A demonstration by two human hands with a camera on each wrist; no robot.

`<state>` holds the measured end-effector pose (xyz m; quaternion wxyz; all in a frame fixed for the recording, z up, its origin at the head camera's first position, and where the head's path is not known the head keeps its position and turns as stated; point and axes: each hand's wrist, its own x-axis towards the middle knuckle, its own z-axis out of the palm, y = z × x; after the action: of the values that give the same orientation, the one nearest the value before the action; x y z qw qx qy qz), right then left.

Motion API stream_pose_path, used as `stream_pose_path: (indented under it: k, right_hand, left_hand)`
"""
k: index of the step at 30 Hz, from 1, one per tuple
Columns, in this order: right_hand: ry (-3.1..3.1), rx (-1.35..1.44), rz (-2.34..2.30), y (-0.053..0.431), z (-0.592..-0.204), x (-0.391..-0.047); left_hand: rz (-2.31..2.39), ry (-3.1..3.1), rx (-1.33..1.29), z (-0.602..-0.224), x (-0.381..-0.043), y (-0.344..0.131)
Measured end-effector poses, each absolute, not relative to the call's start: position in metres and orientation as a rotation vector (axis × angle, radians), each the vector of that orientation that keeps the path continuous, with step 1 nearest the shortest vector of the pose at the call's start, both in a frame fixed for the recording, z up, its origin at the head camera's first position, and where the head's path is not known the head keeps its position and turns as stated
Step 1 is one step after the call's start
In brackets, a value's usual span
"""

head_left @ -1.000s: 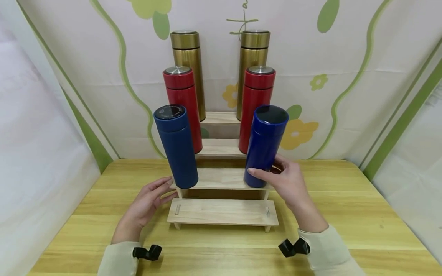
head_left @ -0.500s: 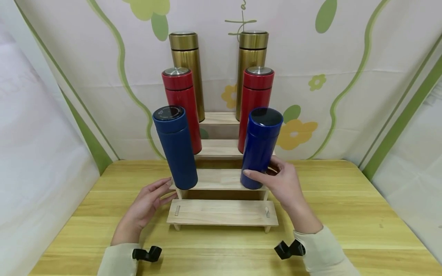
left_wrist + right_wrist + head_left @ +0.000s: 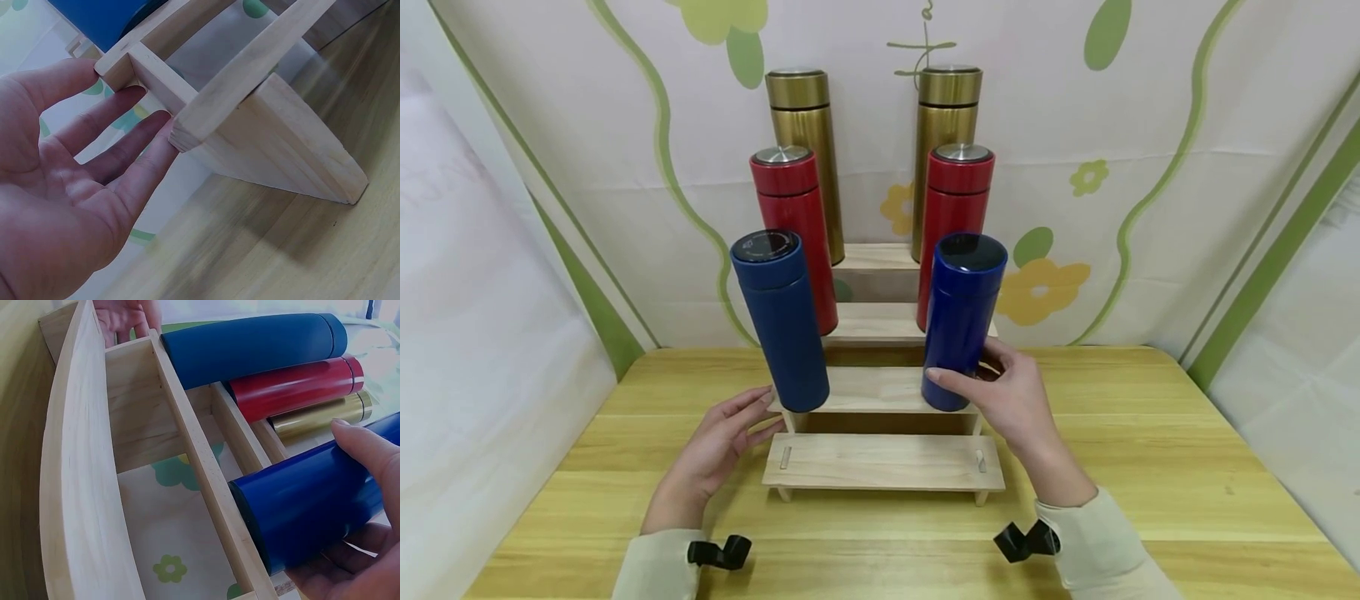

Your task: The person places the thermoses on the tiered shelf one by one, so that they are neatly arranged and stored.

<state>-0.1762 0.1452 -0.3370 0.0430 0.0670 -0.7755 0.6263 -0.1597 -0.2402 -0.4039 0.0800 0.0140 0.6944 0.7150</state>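
My right hand (image 3: 1011,396) grips a glossy royal-blue thermos (image 3: 962,325) low on its body, thumb in front and fingers behind. Its base sits at the right end of the second step from the front on a stepped wooden rack (image 3: 883,462); in the right wrist view it meets that step's edge. At the left end of the same step stands a matte blue thermos (image 3: 782,325), apart from both hands. With fairly straight fingers, my left hand (image 3: 81,162) touches the left end of the rack, the thumb at the upper step's corner.
Two red thermoses (image 3: 793,200) (image 3: 957,208) stand on the step behind, and two gold thermoses (image 3: 812,133) (image 3: 947,125) on the top step. A flower-printed cloth (image 3: 1150,108) hangs close behind the rack. The wooden table (image 3: 1150,467) extends to both sides.
My right hand has brought the glossy blue thermos slightly left, and it leans less than before. The left hand keeps its place at the rack.
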Motion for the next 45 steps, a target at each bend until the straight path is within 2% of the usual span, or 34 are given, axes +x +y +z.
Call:
stream_pose_path:
  k: [45]
  right_hand:
    - [-2.28, 0.208, 1.839, 0.142, -0.348, -0.179]
  left_hand:
    - [2.168, 2.062, 0.035, -0.404, -0.16, -0.239]
